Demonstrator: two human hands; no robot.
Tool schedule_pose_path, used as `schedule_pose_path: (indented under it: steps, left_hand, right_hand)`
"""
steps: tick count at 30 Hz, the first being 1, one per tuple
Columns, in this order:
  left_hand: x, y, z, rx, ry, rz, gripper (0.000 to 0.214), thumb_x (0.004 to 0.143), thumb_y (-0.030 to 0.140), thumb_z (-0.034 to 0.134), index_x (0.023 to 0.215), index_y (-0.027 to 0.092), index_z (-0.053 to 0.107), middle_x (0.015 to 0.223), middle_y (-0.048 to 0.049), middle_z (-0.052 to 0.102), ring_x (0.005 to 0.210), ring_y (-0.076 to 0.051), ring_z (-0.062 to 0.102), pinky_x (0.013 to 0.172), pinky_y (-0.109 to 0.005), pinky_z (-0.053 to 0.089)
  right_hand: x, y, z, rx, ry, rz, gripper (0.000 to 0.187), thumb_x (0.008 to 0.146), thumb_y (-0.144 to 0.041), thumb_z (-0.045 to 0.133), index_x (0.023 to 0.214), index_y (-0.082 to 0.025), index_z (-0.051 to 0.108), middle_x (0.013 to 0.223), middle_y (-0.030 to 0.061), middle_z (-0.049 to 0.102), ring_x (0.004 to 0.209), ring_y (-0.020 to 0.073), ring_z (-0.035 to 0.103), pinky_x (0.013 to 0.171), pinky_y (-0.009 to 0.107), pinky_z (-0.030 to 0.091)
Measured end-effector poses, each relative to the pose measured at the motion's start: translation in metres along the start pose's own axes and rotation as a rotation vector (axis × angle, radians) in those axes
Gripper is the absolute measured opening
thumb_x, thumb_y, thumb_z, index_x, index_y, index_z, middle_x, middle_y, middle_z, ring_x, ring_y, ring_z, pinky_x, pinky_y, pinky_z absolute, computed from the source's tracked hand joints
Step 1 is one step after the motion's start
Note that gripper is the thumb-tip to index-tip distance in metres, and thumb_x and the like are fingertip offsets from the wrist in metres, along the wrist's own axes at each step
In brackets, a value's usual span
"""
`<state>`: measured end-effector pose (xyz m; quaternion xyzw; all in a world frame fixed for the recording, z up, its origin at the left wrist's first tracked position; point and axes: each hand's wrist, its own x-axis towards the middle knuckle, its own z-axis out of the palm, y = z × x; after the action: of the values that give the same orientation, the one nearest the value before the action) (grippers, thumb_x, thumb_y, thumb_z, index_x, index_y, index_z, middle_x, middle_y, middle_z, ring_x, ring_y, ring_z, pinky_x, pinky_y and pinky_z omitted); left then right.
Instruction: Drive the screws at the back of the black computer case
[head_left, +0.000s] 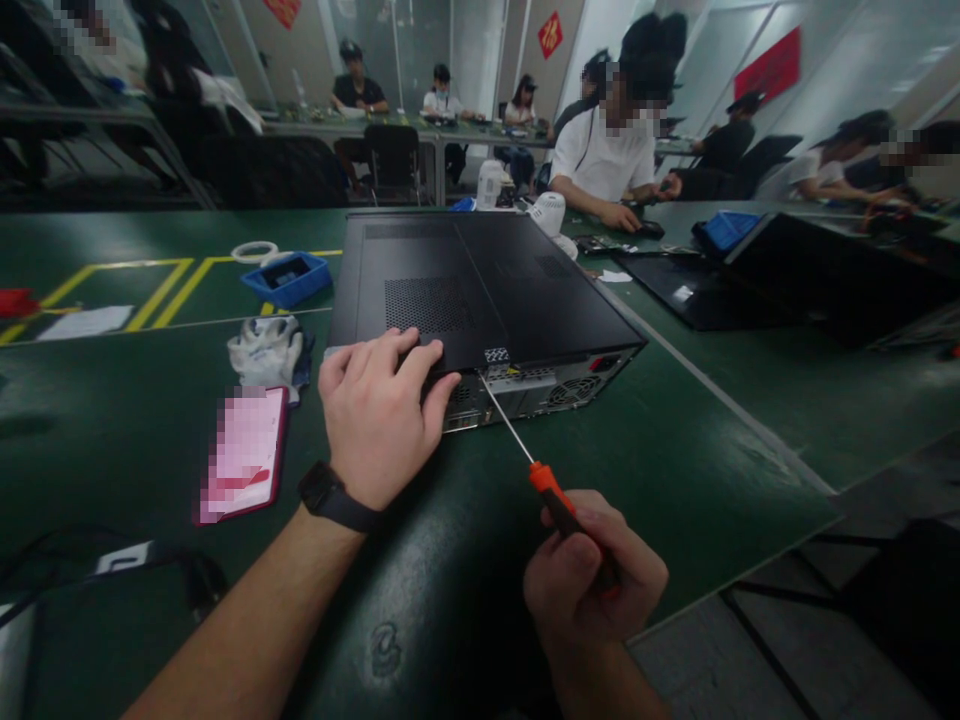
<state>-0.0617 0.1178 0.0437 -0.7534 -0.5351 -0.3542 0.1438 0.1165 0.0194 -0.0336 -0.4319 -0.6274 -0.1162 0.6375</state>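
A black desktop computer case (pixel 420 270) lies on its side on the green table, its metal rear panel (pixel 517 395) facing me. My left hand (pixel 386 405) rests on the near left corner, fingers spread over the top and the thumb by the rear edge. In my closed right hand (pixel 592 570) is a screwdriver (pixel 551 490) with an orange and dark handle. Its thin shaft slants up and left to the top edge of the rear panel, just under a patterned sticker (pixel 496 355). Whether the tip sits on a screw is too small to tell.
Left of the case are a glove (pixel 266 350), a phone (pixel 247 450), a blue tray (pixel 289 280) and a tape roll (pixel 255 252). Black cables (pixel 195 580) lie at the lower left. Across the table a person (pixel 611 150) works beside a dark panel (pixel 697 290).
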Motion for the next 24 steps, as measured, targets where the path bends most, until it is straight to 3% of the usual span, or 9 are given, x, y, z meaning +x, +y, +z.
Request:
schedule_pose_path:
  steps: [4, 11, 18, 24]
  left_hand:
    - [0.0001, 0.0002, -0.0003, 0.006, -0.001, 0.004, 0.03, 0.098, 0.04, 0.061, 0.121, 0.024, 0.07, 0.133, -0.0117, 0.072, 0.125, -0.035, 0.064, 0.104, -0.054, 0.039]
    - [0.0002, 0.0009, -0.0005, 0.004, 0.007, 0.006, 0.029, 0.099, 0.04, 0.06, 0.12, 0.023, 0.07, 0.132, -0.0114, 0.072, 0.125, -0.034, 0.065, 0.105, -0.054, 0.04]
    - [0.0003, 0.0007, 0.0001, 0.009, 0.013, 0.008, 0.03, 0.099, 0.04, 0.061, 0.121, 0.023, 0.071, 0.131, -0.0114, 0.072, 0.125, -0.035, 0.065, 0.105, -0.055, 0.041]
    - [0.0003, 0.0006, 0.0002, 0.006, 0.015, 0.01, 0.029, 0.099, 0.04, 0.061, 0.121, 0.023, 0.071, 0.131, -0.0108, 0.072, 0.125, -0.034, 0.066, 0.105, -0.055, 0.041]
  right_hand:
    - [0.0047, -0.0054, 0.004, 0.042, 0.117, 0.016, 0.032, 0.096, -0.026, 0.048, 0.127, -0.021, 0.05, 0.093, 0.0041, 0.053, 0.073, 0.0181, 0.061, 0.058, 0.037, 0.055]
    - [0.0038, -0.003, 0.0006, 0.06, 0.133, 0.007, 0.034, 0.09, -0.013, 0.055, 0.124, -0.02, 0.055, 0.093, 0.0031, 0.058, 0.07, 0.0168, 0.063, 0.059, 0.036, 0.056]
    - [0.0056, -0.0054, 0.0031, 0.107, 0.157, 0.019, 0.033, 0.091, -0.02, 0.056, 0.124, -0.019, 0.056, 0.095, 0.0053, 0.059, 0.079, 0.0208, 0.065, 0.064, 0.04, 0.058]
    - [0.0008, -0.0015, 0.0, 0.011, 0.125, -0.021, 0.029, 0.094, -0.018, 0.056, 0.123, -0.017, 0.055, 0.093, 0.0048, 0.06, 0.07, 0.0166, 0.063, 0.059, 0.036, 0.057]
